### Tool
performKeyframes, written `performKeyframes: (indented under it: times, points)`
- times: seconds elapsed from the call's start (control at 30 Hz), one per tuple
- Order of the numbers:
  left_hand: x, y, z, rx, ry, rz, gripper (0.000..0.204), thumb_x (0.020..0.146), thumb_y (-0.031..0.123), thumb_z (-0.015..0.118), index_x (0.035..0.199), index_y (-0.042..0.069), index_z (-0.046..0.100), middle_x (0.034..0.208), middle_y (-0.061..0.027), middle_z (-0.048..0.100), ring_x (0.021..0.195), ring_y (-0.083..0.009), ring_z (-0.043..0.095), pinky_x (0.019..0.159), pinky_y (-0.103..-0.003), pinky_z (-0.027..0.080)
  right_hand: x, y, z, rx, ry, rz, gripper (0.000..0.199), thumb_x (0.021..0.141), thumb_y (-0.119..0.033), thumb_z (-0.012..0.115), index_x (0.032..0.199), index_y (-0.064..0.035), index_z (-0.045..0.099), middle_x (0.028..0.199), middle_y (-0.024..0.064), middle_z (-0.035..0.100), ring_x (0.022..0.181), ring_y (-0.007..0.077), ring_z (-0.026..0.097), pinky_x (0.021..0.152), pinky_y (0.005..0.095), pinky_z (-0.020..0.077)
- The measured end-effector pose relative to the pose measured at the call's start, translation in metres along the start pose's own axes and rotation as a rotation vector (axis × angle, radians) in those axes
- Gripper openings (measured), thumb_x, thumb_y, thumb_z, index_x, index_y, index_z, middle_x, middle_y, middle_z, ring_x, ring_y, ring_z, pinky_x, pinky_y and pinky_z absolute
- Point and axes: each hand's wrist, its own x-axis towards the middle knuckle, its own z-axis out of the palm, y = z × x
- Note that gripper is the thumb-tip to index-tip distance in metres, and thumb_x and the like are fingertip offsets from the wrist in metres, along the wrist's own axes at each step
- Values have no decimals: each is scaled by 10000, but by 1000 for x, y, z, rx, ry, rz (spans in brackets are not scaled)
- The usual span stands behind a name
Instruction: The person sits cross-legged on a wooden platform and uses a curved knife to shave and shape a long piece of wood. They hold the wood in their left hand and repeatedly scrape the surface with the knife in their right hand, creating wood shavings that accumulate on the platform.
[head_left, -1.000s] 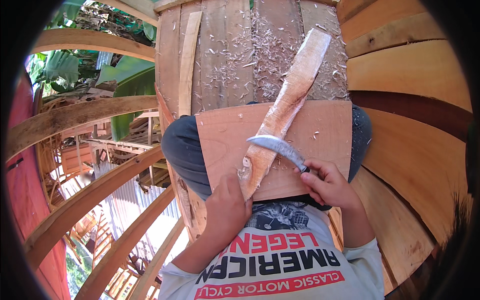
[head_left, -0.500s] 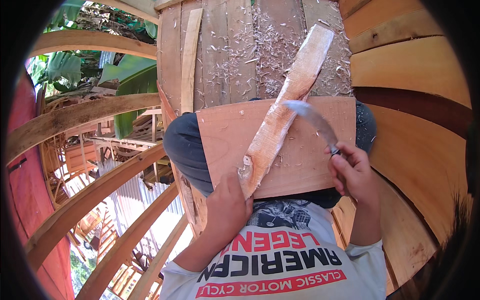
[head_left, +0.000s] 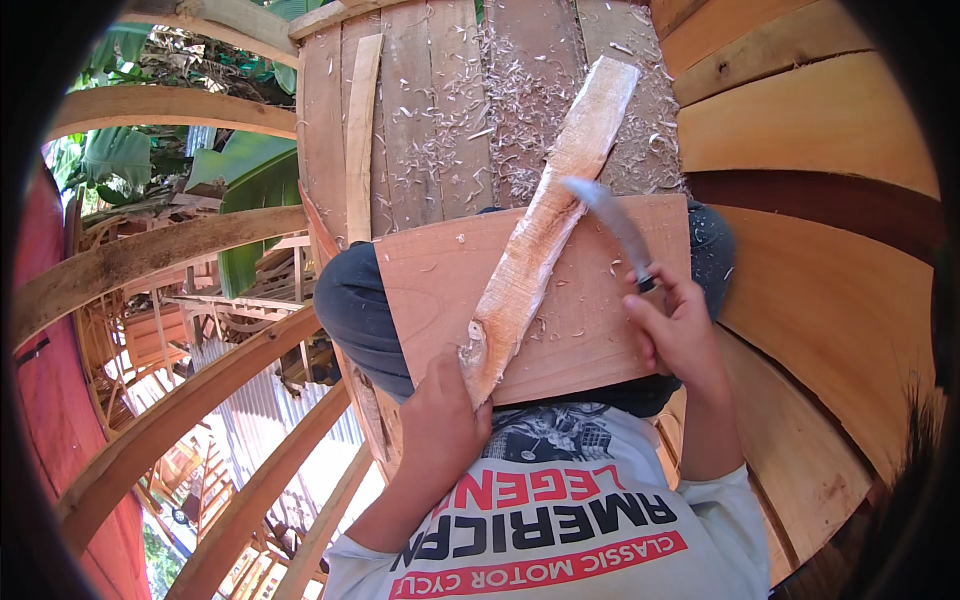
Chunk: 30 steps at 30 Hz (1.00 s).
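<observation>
Across my lap lies a flat wooden board (head_left: 590,330). On it rests a long, rough piece of pale brown wood (head_left: 535,240), slanting from my left hand up to the far right. My left hand (head_left: 447,405) grips its near end, by a small knot. In my right hand (head_left: 675,325) is a knife (head_left: 622,225) with a curved blade and dark handle. The blade's tip is at the right edge of the wood, around its middle; whether it touches I cannot tell. My right fingers wrap the handle.
Curled shavings (head_left: 530,130) litter the plank floor (head_left: 410,150) ahead. A thin wooden strip (head_left: 363,140) lies at the left. Curved wooden ribs (head_left: 180,390) stand open on the left, with leaves and metal sheets beyond. Planked side boards (head_left: 810,130) rise on the right.
The whole view has shifted slightly, so everything sits a little further left and lower. The left hand keeps its grip, and the knife stays beside the wood's right edge.
</observation>
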Motion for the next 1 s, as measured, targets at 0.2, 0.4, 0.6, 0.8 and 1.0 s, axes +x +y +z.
performKeyframes:
  times: [0.2, 0.4, 0.6, 0.8, 1.0]
  points:
    - [8, -11, -16, -203, -129, -35, 559, 757, 130, 668, 1220, -5, 387, 927, -255, 591, 821, -434, 604, 727, -422, 482, 11, -17, -21, 261, 299, -238, 284, 871, -70, 588, 1122, -47, 456, 539, -14, 454, 366, 47, 417, 312, 215, 328]
    - [4, -30, -23, -611, -189, 46, 496, 766, 98, 682, 1186, -3, 438, 977, -124, 592, 925, -220, 580, 812, -301, 426, 13, -24, 7, 251, 121, -249, 211, 856, -104, 626, 1008, -42, 494, 523, -14, 483, 377, 53, 442, 332, 210, 332]
    - [0, -33, -20, -1142, -531, 61, 516, 765, 186, 699, 1167, 25, 419, 782, 4, 450, 677, -74, 419, 614, -215, 345, 26, -32, 21, 599, 105, -371, 206, 842, -164, 666, 866, -69, 485, 554, 3, 515, 387, 58, 458, 352, 204, 365]
    - [8, -57, -11, -1282, -944, 187, 559, 811, 302, 673, 1202, 42, 371, 846, -12, 462, 718, -85, 455, 640, -225, 390, 29, -61, 31, 791, 82, -373, 307, 803, -178, 720, 821, -116, 419, 637, 21, 535, 376, 90, 468, 314, 236, 402]
    - [14, -61, -8, -1179, -1020, 295, 638, 796, 329, 696, 1235, 32, 339, 867, -28, 465, 760, -110, 485, 674, -235, 409, 17, -69, 42, 903, -19, -327, 355, 774, -115, 741, 811, -131, 388, 618, 15, 510, 358, 109, 467, 315, 251, 403]
